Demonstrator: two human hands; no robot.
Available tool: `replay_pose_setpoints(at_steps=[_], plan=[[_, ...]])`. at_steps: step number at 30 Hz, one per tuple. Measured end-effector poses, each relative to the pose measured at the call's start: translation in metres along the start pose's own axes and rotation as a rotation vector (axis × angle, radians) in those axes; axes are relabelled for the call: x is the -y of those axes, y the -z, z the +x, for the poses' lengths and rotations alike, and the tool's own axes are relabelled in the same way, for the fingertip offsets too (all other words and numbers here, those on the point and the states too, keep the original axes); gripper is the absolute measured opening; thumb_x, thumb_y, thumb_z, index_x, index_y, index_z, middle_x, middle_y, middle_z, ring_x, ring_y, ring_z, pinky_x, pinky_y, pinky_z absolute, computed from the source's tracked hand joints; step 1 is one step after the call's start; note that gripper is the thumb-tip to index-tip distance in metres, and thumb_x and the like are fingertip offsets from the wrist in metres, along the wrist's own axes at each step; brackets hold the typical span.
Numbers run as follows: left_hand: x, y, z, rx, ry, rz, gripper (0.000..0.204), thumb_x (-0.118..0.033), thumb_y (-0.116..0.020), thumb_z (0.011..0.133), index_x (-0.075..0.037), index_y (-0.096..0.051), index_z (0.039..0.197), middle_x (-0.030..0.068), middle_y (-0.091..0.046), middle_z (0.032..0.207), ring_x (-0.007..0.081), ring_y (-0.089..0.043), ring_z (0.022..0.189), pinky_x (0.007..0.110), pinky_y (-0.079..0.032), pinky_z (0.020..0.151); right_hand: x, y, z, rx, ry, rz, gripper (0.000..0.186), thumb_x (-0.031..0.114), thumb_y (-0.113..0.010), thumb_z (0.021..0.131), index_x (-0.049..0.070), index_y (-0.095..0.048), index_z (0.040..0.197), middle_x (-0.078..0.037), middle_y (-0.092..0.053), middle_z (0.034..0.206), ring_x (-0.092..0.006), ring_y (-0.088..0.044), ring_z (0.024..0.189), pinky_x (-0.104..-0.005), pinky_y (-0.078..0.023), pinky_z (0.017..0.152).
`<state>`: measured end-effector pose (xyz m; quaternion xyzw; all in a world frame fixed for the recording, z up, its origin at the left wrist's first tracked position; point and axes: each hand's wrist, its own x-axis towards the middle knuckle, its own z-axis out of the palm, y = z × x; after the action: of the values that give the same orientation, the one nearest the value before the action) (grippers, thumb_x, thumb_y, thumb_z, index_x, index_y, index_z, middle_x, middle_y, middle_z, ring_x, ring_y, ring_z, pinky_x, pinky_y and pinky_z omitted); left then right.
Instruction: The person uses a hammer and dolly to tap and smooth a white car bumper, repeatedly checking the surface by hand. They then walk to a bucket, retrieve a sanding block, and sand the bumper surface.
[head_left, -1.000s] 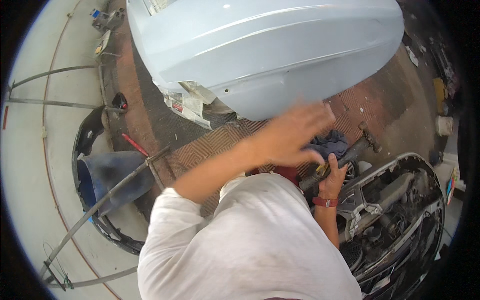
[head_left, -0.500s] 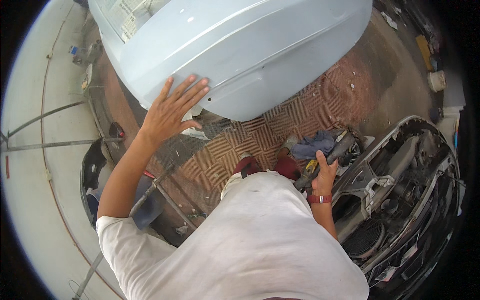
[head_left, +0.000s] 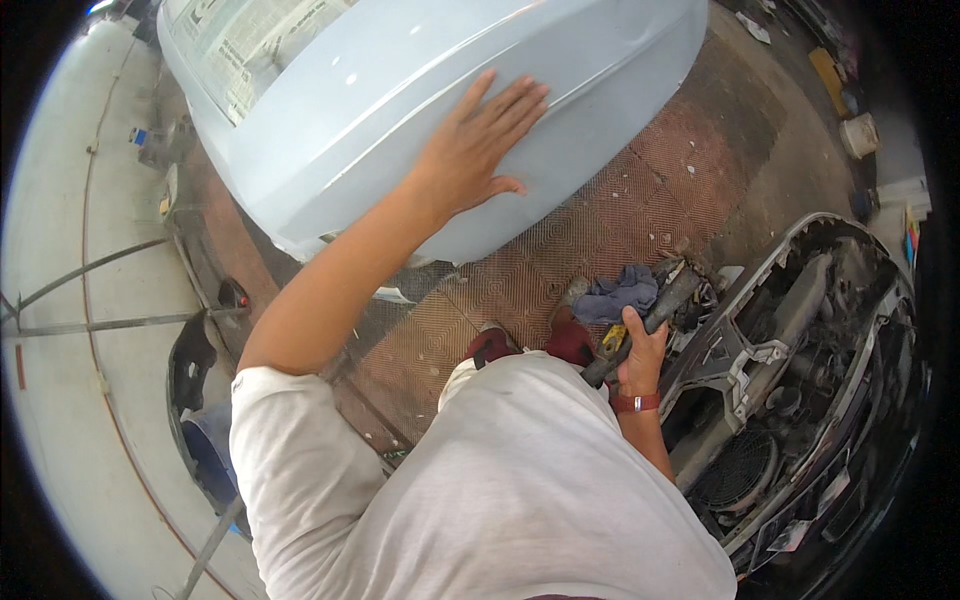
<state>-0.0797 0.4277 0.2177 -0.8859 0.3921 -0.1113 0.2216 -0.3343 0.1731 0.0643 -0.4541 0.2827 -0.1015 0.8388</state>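
Note:
My left hand (head_left: 480,140) lies flat with its fingers stretched out against a glossy pale grey-blue car body panel (head_left: 370,110). Low at my right side, my right hand (head_left: 643,360) is wrapped round a dark grey, tube-shaped tool (head_left: 667,303), whose exact kind I cannot make out. Beyond it, a crumpled blue-grey cloth (head_left: 618,296) is next to a cluttered pile of small items. Printed newspaper (head_left: 262,52) covers an area at the panel's upper left.
On the right stands a car's opened front end (head_left: 790,390) with its engine parts exposed. A metal-pipe frame (head_left: 120,325) and a dark curved car part (head_left: 190,390) stand on the left. Patterned reddish floor tiles (head_left: 640,185) lie below the panel. A whitish bucket (head_left: 860,135) is at far right.
My left hand has slid right and farther away across the panel, with the arm stretched out more. My right hand keeps its hold on the dark tool, which has shifted slightly.

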Motion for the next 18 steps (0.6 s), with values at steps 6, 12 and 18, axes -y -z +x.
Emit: replay_pose_setpoints(at_steps=[6,12,18], plan=[[0.006,-0.002,-0.072,0.091,0.020,-0.064,0.116,-0.079,-0.058,0.078,-0.018,-0.020,0.169,-0.0030,-0.018,0.176,0.0183,-0.013,0.163,0.053,-0.004,0.134,-0.005,0.004,0.008,-0.049,0.023,-0.028,0.052,0.005,-0.083,0.089,0.003,-0.058,0.134,-0.005,-0.066,0.121,-0.0186,-0.066,0.107,-0.0353,-0.055,0.096],[0.007,-0.013,-0.128,0.118,0.073,-0.133,0.115,-0.078,-0.058,0.076,-0.019,-0.023,0.168,-0.0036,-0.021,0.175,0.0198,-0.016,0.162,0.057,-0.007,0.133,-0.005,-0.002,0.007,-0.004,0.032,-0.008,0.049,0.009,-0.084,0.089,0.003,-0.060,0.131,-0.006,-0.068,0.121,-0.0182,-0.067,0.108,-0.0351,-0.054,0.099],[0.010,-0.027,-0.173,0.158,0.113,-0.128,0.111,-0.073,-0.060,0.079,-0.018,-0.026,0.168,-0.0019,-0.023,0.175,0.0222,-0.016,0.163,0.057,-0.007,0.132,-0.012,0.000,0.004,-0.030,0.011,-0.009,0.048,0.010,-0.085,0.088,0.003,-0.062,0.130,-0.006,-0.070,0.120,-0.0177,-0.068,0.107,-0.0348,-0.053,0.101]])
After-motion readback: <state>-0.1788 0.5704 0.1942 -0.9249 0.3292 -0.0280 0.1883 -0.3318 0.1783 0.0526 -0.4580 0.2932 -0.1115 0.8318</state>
